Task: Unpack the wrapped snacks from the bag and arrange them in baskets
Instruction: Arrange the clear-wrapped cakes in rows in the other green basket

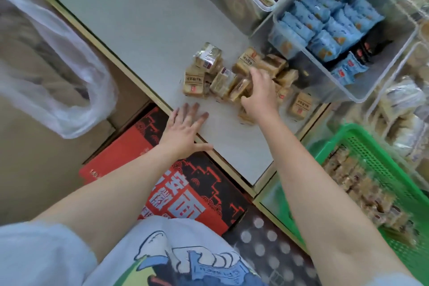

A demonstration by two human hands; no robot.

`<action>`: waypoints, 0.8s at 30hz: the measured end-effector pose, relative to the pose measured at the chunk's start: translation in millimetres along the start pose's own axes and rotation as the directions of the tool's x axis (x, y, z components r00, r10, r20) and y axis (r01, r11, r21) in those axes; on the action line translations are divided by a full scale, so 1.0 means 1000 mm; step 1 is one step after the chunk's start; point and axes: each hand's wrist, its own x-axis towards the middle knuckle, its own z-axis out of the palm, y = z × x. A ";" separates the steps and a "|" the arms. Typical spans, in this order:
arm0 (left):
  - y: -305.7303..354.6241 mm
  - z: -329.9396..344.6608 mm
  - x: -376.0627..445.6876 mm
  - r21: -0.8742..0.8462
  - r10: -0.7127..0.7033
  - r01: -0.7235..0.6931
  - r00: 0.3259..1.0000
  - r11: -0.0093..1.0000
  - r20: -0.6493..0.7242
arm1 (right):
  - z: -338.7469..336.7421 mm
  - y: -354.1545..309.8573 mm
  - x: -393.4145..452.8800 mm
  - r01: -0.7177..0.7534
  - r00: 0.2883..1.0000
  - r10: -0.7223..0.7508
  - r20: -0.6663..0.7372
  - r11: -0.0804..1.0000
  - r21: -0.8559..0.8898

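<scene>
Several tan wrapped snacks (210, 76) lie in a loose pile on the white shelf top (144, 30). My right hand (260, 93) lies on the pile's middle, fingers curled round one or two packets. My left hand (185, 130) rests flat on the shelf's front edge, fingers spread, holding nothing. A clear plastic bag (58, 72) hangs limp at the left, off the shelf. A green basket (362, 151) at the right holds several brown snacks.
A clear bin (371, 58) behind the pile holds several blue packets; more clear bins stand beside and behind it. A red and black carton (185, 193) sits on the floor below the shelf edge, next to brown cardboard boxes.
</scene>
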 end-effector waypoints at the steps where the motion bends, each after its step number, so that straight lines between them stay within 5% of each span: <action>1: -0.001 0.000 0.000 -0.005 -0.004 0.004 1.000 1.000 0.001 | 0.001 0.000 0.005 0.036 0.999 -0.035 0.016 0.997 -0.071; 8: -0.003 0.003 0.002 -0.006 -0.004 0.004 1.000 1.000 0.004 | -0.003 0.009 0.013 0.153 0.987 -0.131 0.088 0.935 -0.320; 13: -0.003 0.003 0.002 0.000 0.000 0.000 1.000 1.000 -0.005 | -0.036 0.014 -0.007 0.133 0.941 -0.124 0.316 0.991 -0.007; 18: -0.003 0.002 0.003 0.004 -0.001 0.002 1.000 1.000 -0.005 | -0.051 0.003 -0.008 0.007 0.927 -0.155 0.341 0.918 0.396; 21: -0.004 0.001 0.002 0.010 0.000 0.000 1.000 1.000 -0.001 | -0.035 -0.018 0.009 -0.026 0.942 -0.116 0.314 0.910 0.414; 24: -0.003 0.001 0.002 0.011 0.001 -0.001 1.000 1.000 0.001 | -0.013 -0.034 0.030 -0.078 0.958 0.003 0.287 0.964 0.253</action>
